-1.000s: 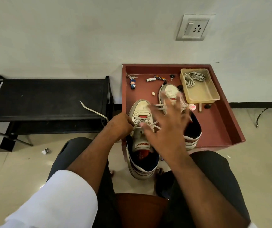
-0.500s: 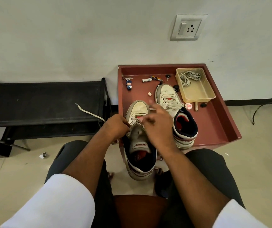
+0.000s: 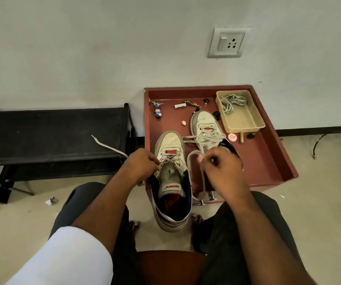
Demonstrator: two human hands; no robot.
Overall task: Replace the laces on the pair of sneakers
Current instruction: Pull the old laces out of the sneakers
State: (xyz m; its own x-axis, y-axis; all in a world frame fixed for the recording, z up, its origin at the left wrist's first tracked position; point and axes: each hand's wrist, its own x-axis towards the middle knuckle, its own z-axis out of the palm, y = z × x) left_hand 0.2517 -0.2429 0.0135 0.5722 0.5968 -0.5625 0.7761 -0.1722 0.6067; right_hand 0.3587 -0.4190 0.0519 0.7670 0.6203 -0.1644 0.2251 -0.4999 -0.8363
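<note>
Slack is the risk: the near sneaker overhangs the red tray's front edge. Left hand fingers pinch its lace at the eyelets; right hand fingers pinch a loop just beside. A tug could unthread it.

Single head-worn view, looking forward and steeply down, close over the lap, wall beyond

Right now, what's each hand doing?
Left hand: pinching the shoelace at the near sneaker.
Right hand: closed on the same shoelace, pulling a loop.
</note>
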